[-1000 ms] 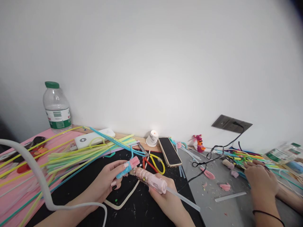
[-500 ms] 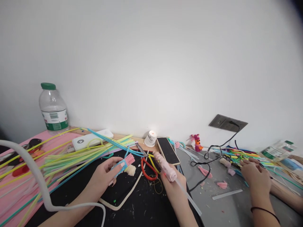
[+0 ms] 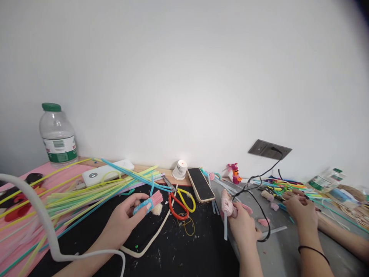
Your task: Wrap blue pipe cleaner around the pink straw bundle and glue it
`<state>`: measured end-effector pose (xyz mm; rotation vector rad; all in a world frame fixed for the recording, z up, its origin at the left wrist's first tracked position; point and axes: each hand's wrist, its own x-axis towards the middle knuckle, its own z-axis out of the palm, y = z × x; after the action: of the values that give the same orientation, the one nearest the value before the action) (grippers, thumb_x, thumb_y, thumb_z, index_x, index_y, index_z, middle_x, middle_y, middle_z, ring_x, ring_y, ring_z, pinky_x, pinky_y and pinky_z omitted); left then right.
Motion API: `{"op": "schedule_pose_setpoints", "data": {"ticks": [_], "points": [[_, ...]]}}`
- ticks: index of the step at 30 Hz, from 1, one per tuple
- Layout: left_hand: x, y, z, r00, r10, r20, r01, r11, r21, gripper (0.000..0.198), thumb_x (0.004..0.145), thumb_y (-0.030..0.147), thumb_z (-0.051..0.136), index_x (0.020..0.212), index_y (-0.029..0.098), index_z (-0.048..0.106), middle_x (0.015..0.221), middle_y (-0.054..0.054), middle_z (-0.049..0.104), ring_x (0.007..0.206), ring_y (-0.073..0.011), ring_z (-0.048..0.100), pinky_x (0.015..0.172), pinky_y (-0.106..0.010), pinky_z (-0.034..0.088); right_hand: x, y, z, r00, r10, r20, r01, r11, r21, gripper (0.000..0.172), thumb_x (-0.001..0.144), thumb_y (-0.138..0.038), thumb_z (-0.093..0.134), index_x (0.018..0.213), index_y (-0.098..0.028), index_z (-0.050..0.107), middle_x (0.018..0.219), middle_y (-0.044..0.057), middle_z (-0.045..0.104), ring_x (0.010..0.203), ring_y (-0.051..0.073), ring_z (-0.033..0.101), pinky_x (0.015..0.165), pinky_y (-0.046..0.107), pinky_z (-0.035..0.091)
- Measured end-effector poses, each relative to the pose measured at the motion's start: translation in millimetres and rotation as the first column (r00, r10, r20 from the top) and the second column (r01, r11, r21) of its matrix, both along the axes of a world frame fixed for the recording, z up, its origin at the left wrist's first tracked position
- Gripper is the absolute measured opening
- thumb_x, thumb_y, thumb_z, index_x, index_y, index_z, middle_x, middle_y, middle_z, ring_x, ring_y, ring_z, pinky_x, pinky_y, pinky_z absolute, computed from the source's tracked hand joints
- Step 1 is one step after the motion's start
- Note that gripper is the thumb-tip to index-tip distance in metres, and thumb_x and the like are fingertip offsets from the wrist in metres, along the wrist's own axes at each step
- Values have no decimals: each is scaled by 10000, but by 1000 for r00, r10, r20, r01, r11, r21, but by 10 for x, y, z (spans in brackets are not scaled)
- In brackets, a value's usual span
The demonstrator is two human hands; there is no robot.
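Between the thumb and fingers of my left hand (image 3: pixel 122 221) is a pink pipe-cleaner bundle (image 3: pixel 156 198), its lower part wrapped in blue. The bundle's cut pink ends point up and right. A small cream fluffy piece (image 3: pixel 157 209) lies just past my thumb. My right hand (image 3: pixel 245 227) grips a pale pink hot glue gun (image 3: pixel 226 203) over the grey part of the table, with a translucent glue stick (image 3: pixel 225 227) sticking out of its back. Pliers (image 3: pixel 178 207) with one red and one yellow handle lie between my hands on the black mat (image 3: pixel 201 238).
Loose pipe cleaners (image 3: pixel 95 196) and a white power bank (image 3: pixel 109 173) lie at left near a bottle (image 3: pixel 57 134). A paper cup (image 3: pixel 180 170) and phone (image 3: pixel 201 185) stand along the wall. A black cord (image 3: pixel 266 215) runs beside my right hand. Another person's hands (image 3: pixel 300 215) work at right.
My right hand has carried the glue gun rightward, away from the pliers, and the gun is turned differently. My left hand still holds the bundle. The view has shifted slightly.
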<state>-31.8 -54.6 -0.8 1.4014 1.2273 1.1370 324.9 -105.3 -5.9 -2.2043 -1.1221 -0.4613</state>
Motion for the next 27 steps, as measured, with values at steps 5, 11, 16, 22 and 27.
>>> {"op": "schedule_pose_setpoints", "data": {"ticks": [5, 11, 16, 22, 27], "points": [[-16, -30, 36, 987, -25, -158, 46, 990, 135, 284, 752, 392, 635, 933, 174, 651, 620, 57, 402, 510, -118, 410, 483, -218, 334, -21, 41, -41, 998, -36, -57, 22, 971, -238, 395, 598, -147, 605, 937, -301, 737, 1010, 157, 701, 879, 417, 614, 692, 558, 371], [-31, -77, 17, 898, -55, -436, 256, 873, 416, 186, 825, 262, 557, 980, 190, 629, 772, -17, 607, 638, -149, 579, 558, -211, 439, -254, 95, 228, 972, 228, -54, -218, 966, 142, 360, 627, -246, 569, 967, -193, 675, 1055, 179, 660, 1022, 380, 568, 818, 527, 418], [-26, -107, -33, 816, -35, -577, 414, 731, 542, 214, 842, 216, 548, 1046, 226, 608, 851, -26, 649, 630, -136, 612, 580, -201, 474, -1047, 111, 625, 657, 639, -399, -549, 769, 327, 329, 811, -331, 516, 1081, -167, 607, 899, 77, 620, 785, 210, 577, 704, 334, 472], [1, -133, -1, 769, -13, -639, 502, 632, 591, 207, 874, 174, 486, 1022, 234, 620, 787, -24, 651, 597, -143, 617, 559, -208, 470, -1693, 260, 622, 164, 746, -645, -804, 480, 351, 102, 783, -261, 602, 789, -166, 639, 623, -36, 477, 544, 107, 432, 516, 217, 365], [38, -146, 15, 844, -108, -525, 406, 768, 495, 220, 812, 162, 542, 998, 236, 635, 838, -21, 677, 609, -140, 616, 574, -200, 467, -1757, 199, 483, 258, 825, -503, -785, 483, 388, 145, 846, -223, 546, 742, -167, 632, 631, 5, 598, 555, 132, 548, 531, 229, 426]]}}
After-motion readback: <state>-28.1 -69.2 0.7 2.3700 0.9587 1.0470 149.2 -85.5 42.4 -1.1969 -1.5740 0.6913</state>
